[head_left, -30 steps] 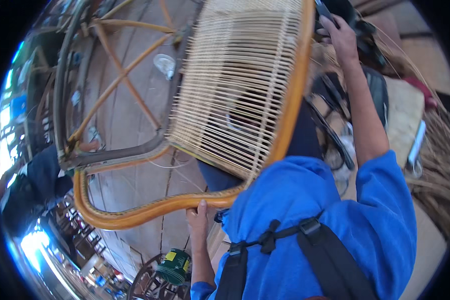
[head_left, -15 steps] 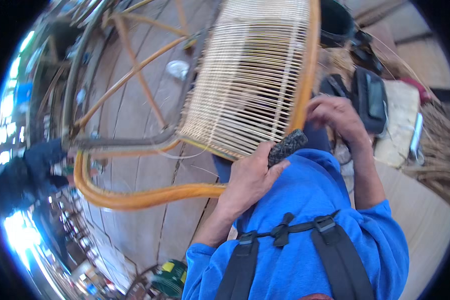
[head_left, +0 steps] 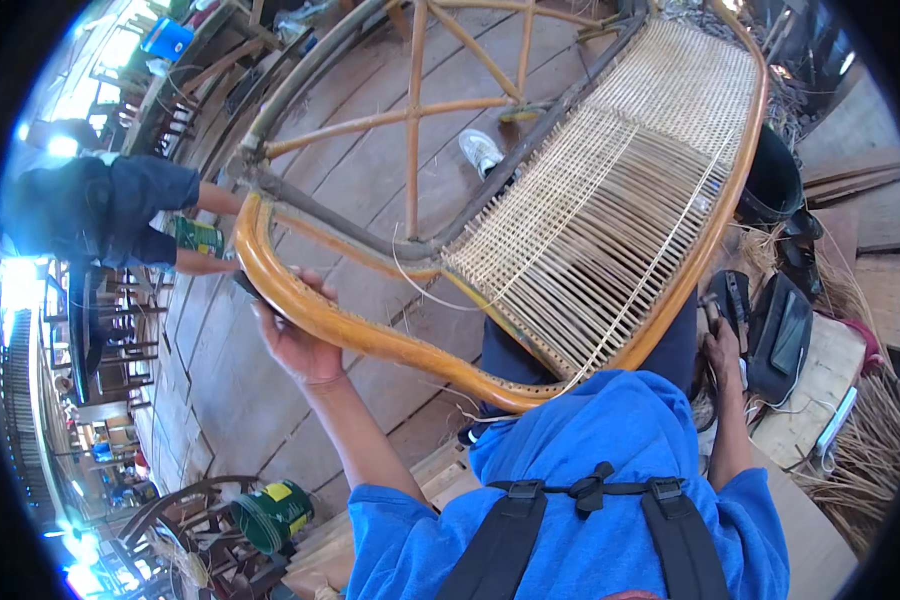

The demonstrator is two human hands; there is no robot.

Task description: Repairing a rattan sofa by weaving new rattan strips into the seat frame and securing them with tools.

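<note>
A wooden chair frame [head_left: 400, 345] with a thick, curved, glossy orange-brown rail lies across my lap. Pale cane strands [head_left: 610, 215] are woven across its panel, tight at the far end and looser, with gaps, nearer me. My left hand [head_left: 305, 345] is stretched out to the left, its fingers curled around the curved rail. A dark edge shows beside the thumb there; whether it is the black block seen earlier I cannot tell. Low at my right side, my right hand [head_left: 722, 352] is closed on what looks like a hammer [head_left: 708, 303], its small metal head pointing up.
A black pouch [head_left: 782, 325] lies on a pale board by my right hand, near loose cane strips [head_left: 875, 460]. A dark bucket [head_left: 770, 180] stands beyond. A green tin [head_left: 272, 515] is at lower left. Another person's legs [head_left: 140, 210] are close to the frame's left end.
My left hand has moved from the panel's near corner out along the curved rail. My right hand has dropped beside me and closed on the hammer. The chair appears shifted up and right.
</note>
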